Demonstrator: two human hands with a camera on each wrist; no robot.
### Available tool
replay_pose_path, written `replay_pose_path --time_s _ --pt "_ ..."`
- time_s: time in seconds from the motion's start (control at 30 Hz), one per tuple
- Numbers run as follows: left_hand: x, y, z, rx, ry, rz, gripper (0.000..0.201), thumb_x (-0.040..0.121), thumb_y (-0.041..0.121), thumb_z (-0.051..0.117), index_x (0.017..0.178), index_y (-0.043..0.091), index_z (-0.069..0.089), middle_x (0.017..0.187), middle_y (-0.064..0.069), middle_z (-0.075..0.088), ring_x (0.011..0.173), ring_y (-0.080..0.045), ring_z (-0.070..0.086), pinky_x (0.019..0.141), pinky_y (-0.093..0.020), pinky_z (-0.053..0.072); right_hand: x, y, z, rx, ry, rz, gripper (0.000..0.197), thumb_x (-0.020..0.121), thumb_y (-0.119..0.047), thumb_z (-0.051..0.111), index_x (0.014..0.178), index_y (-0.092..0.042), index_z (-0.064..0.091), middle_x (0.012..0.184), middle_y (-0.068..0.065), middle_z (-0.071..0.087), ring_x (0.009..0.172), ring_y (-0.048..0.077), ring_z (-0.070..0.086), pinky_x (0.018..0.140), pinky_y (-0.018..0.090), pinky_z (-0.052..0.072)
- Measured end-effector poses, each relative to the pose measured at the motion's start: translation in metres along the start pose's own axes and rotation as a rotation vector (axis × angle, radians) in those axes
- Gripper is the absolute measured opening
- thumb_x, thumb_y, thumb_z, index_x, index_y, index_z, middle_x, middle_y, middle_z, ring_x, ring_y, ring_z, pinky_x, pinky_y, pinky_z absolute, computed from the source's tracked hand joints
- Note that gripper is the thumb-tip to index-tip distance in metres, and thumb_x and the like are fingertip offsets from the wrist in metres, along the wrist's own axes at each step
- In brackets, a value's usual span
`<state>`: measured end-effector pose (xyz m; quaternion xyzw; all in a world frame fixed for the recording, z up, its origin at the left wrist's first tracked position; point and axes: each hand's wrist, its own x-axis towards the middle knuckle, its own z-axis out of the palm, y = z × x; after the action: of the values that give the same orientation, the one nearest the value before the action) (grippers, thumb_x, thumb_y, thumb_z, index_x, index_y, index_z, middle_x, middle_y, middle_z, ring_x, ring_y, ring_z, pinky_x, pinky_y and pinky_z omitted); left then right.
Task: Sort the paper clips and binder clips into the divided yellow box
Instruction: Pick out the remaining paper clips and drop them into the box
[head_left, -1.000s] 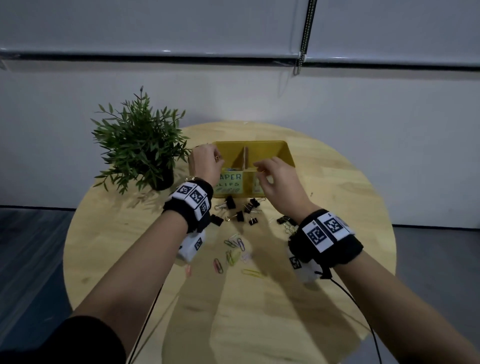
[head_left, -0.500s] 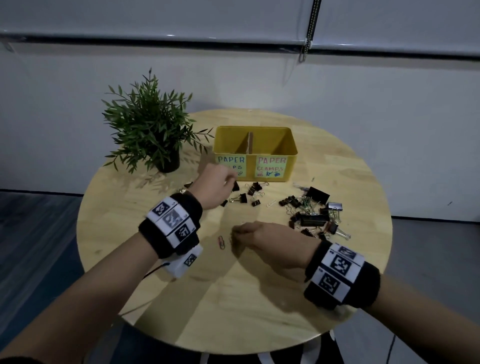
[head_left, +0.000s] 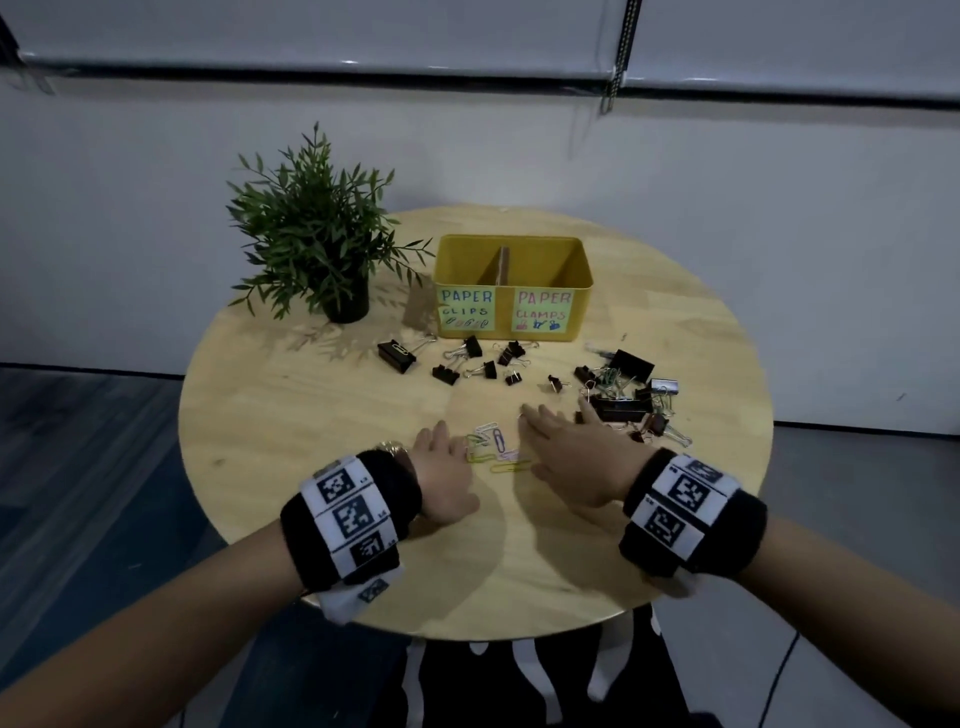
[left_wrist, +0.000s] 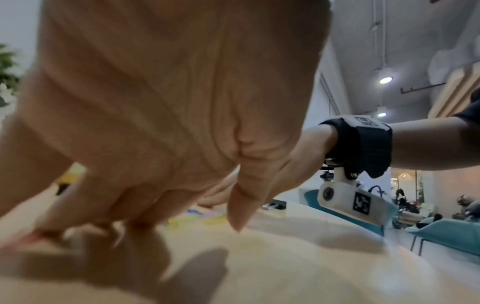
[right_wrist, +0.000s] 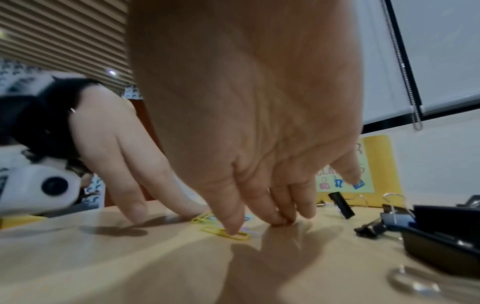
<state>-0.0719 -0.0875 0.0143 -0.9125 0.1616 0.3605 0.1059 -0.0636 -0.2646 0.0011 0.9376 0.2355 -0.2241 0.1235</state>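
Note:
The yellow divided box (head_left: 582, 291) stands at the back of the round table, labelled PAPER CLIPS on the left and PAPER CLAMPS on the right. Several coloured paper clips (head_left: 496, 449) lie in a small cluster near the front. My left hand (head_left: 441, 460) and right hand (head_left: 558, 444) flank that cluster, fingers straight with tips on the wood. In the right wrist view, the right thumb presses on a yellow paper clip (right_wrist: 226, 232). Black binder clips (head_left: 467, 361) lie in a row before the box. A bigger pile of binder clips (head_left: 623, 397) lies at the right.
A potted green plant (head_left: 317, 244) stands at the table's back left, beside the box. The binder clip pile lies just beyond my right hand. The round table's edge (head_left: 467, 631) runs close below both wrists.
Both hands have come back from the yellow box and dropped to the table. They now rest on either side of the paper clip cluster.

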Motion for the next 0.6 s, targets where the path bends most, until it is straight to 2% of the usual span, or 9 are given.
replay_pose_path --time_s 0.03,0.07,0.17,0.23,0.33,0.43,0.5,0.6 --pt "0.004 0.004 0.004 -0.056 0.007 0.008 0.078 0.098 0.042 0.03 0.148 0.001 -0.014 0.155 -0.027 -0.018 0.145 -0.042 -0.011 0.12 -0.049 0.009 -0.005 -0.001 0.003 0.033 0.004 -0.021 0.063 0.102 -0.03 0.028 0.153 -0.009 -0.004 0.161 0.008 -0.014 0.15 0.025 -0.006 0.118 0.057 -0.004" --pt "0.007 0.007 0.005 -0.12 0.022 0.025 0.082 0.098 0.043 0.031 0.146 0.003 -0.021 0.153 -0.025 -0.025 0.144 -0.041 -0.016 0.12 -0.05 0.006 -0.011 -0.002 0.006 0.079 0.024 -0.015 0.066 0.102 -0.032 0.029 0.153 -0.012 -0.008 0.161 0.007 -0.017 0.149 0.026 -0.009 0.118 0.057 -0.003" --pt "0.018 0.016 -0.011 -0.238 0.094 0.115 0.082 0.099 0.041 0.032 0.144 0.006 -0.027 0.153 -0.018 -0.03 0.145 -0.035 -0.018 0.12 -0.049 0.004 -0.025 0.007 0.013 0.143 0.077 0.167 0.073 0.1 -0.038 0.034 0.152 -0.013 -0.011 0.159 0.013 -0.021 0.148 0.036 -0.011 0.118 0.057 0.003" --pt "0.027 0.025 -0.03 -0.214 0.204 0.208 0.078 0.099 0.035 0.032 0.145 0.01 -0.027 0.154 -0.013 -0.029 0.146 -0.03 -0.019 0.12 -0.051 0.0 -0.032 0.016 0.016 0.137 0.038 0.272 0.074 0.1 -0.044 0.031 0.152 -0.009 -0.008 0.159 0.017 -0.018 0.147 0.039 -0.008 0.118 0.057 0.008" --pt "0.045 0.046 -0.055 -0.111 0.366 0.363 0.073 0.098 0.025 0.032 0.148 0.016 -0.021 0.158 -0.002 -0.022 0.146 -0.024 -0.02 0.117 -0.058 -0.004 -0.039 0.031 0.015 0.2 0.045 0.344 0.075 0.099 -0.051 0.025 0.153 -0.01 -0.005 0.16 0.017 -0.012 0.148 0.038 -0.002 0.117 0.054 0.012" --pt "0.059 0.065 -0.069 0.013 0.33 0.435 0.068 0.099 0.02 0.03 0.151 0.021 -0.013 0.16 0.004 -0.015 0.147 -0.022 -0.016 0.114 -0.064 -0.005 -0.05 0.041 0.012 0.272 -0.023 0.304 0.078 0.098 -0.055 0.026 0.153 -0.013 -0.01 0.161 0.01 -0.014 0.149 0.034 0.002 0.118 0.051 0.013" --pt "0.066 0.071 -0.072 0.089 0.314 0.407 0.064 0.099 0.024 0.029 0.151 0.029 -0.008 0.16 0.006 -0.013 0.148 -0.024 -0.012 0.112 -0.068 -0.004 -0.059 0.044 0.01 0.274 -0.054 0.23 0.075 0.098 -0.054 0.025 0.153 -0.016 -0.01 0.162 0.006 -0.013 0.149 0.031 0.006 0.119 0.051 0.012" --pt "0.069 0.064 -0.072 0.106 0.307 0.352 0.06 0.099 0.032 0.028 0.15 0.038 -0.004 0.161 0.004 -0.01 0.148 -0.028 -0.009 0.111 -0.07 -0.001 -0.071 0.048 0.013 0.242 -0.1 0.168 0.071 0.099 -0.053 0.024 0.153 -0.021 -0.008 0.162 0.002 -0.01 0.15 0.028 0.003 0.119 0.051 0.008"
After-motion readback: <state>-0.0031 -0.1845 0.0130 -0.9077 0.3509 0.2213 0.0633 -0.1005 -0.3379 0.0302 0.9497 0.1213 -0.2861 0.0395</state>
